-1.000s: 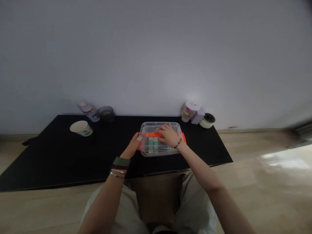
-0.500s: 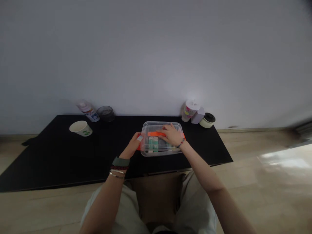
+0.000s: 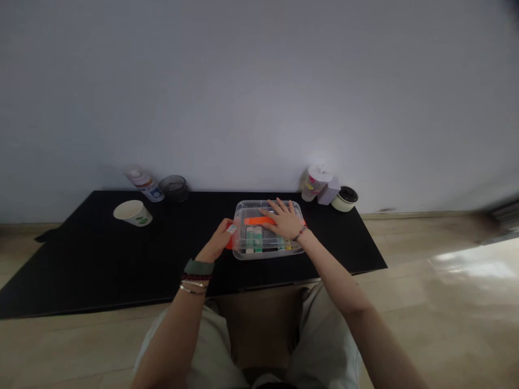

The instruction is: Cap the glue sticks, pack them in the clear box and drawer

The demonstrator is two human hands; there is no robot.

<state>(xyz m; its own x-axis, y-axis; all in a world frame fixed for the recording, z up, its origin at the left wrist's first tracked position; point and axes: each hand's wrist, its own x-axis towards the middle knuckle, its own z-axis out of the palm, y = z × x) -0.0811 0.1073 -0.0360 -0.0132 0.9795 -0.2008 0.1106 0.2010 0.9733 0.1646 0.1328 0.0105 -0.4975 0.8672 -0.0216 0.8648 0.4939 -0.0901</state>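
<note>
A clear plastic storage box (image 3: pixel 239 255) sits on the black table, its lid on. An orange carry handle (image 3: pixel 252 221) lies across the lid. White-and-green tubes or small bottles (image 3: pixel 254 240) show through the front part of the box. At the box's left side, my left hand (image 3: pixel 219 240) is closed on the orange latch (image 3: pixel 230 244); some of its fingers are hidden. My right hand (image 3: pixel 286 221) rests palm down on the right part of the lid, fingers spread, the thumb by the handle's right end.
On the black table (image 3: pixel 174 270), a paper cup (image 3: pixel 135 213), a spray bottle (image 3: pixel 146 186) and a dark bowl (image 3: pixel 175 189) stand left. At the back right are a lidded plastic cup (image 3: pixel 314 186), a pale small box (image 3: pixel 329 192) and a cream pot with dark lid (image 3: pixel 344 202). A wall rises behind.
My right hand's fingers have gone from curled by the handle to spread flat on the lid. My left hand stays at the box's left latch.
</note>
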